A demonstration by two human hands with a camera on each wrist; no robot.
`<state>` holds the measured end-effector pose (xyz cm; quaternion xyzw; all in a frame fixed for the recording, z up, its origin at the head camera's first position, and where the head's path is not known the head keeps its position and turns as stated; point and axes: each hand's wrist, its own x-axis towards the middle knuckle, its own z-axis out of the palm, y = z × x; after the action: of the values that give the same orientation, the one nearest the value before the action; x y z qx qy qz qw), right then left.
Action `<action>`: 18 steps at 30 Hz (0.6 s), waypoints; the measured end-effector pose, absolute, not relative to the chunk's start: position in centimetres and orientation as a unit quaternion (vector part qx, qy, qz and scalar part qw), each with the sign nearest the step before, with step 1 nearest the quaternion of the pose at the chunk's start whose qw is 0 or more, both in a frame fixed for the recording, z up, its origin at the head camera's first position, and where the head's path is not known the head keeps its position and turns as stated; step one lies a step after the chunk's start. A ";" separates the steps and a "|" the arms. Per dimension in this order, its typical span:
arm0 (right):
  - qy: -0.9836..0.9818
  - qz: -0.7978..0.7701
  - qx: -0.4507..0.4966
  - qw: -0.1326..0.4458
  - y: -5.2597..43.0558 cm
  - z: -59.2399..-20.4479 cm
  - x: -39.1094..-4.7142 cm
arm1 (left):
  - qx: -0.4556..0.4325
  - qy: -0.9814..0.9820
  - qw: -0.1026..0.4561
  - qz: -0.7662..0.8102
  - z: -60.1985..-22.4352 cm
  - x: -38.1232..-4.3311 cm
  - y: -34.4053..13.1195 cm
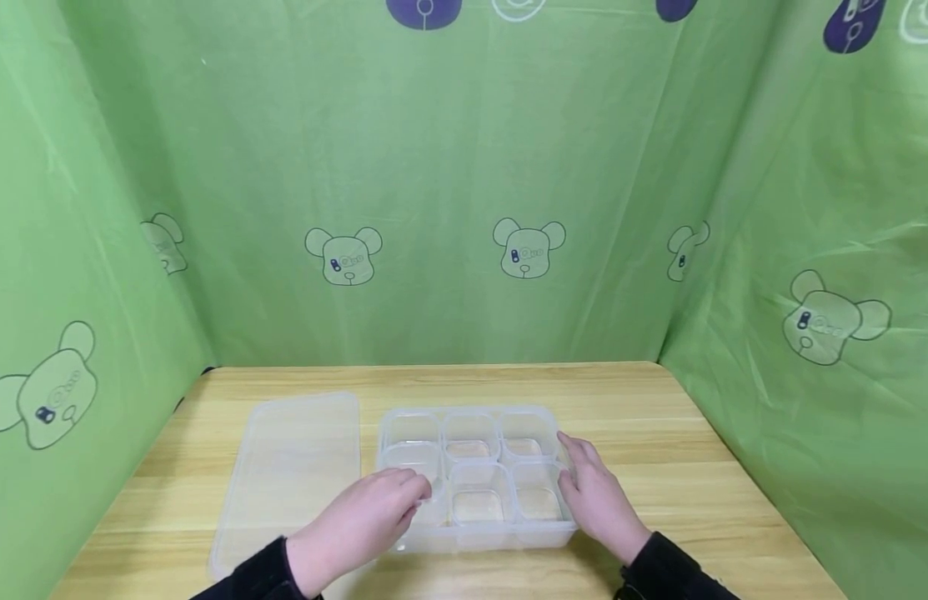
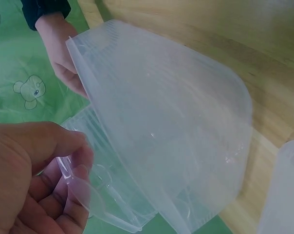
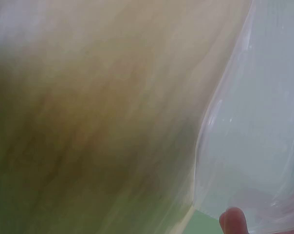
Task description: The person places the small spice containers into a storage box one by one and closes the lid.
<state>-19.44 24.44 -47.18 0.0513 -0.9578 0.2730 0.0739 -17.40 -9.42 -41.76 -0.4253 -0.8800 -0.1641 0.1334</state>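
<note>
A clear plastic storage container (image 1: 494,537) with several small clear inner boxes stands before me on the table. At its front left corner my left hand (image 1: 366,508) pinches the rim of one inner box (image 1: 413,454), which sits higher than its neighbours. The left wrist view shows the thumb and curled fingers on this box's thin rim (image 2: 101,207). On the opposite side, my right hand (image 1: 599,500) rests against the container's right wall, fingers mostly straight. In the right wrist view one fingertip (image 3: 233,222) touches the clear wall (image 3: 254,126); the other fingers are hidden.
A flat translucent lid (image 1: 291,467) lies on the wooden table (image 1: 644,417), left of the container and partly beneath my left forearm. Green curtains (image 1: 433,317) with bear-head prints enclose the table at the back and both sides.
</note>
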 end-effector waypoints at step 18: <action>-0.956 0.272 0.060 0.090 24.4 -47.4 -19.4 | -0.436 -0.881 0.129 -0.134 -42.6 -17.5 -9.1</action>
<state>-19.44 24.37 -47.35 0.0604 -0.9562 0.2718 0.0902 -17.46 -9.13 -42.60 -0.4358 -0.8805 -0.1343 0.1292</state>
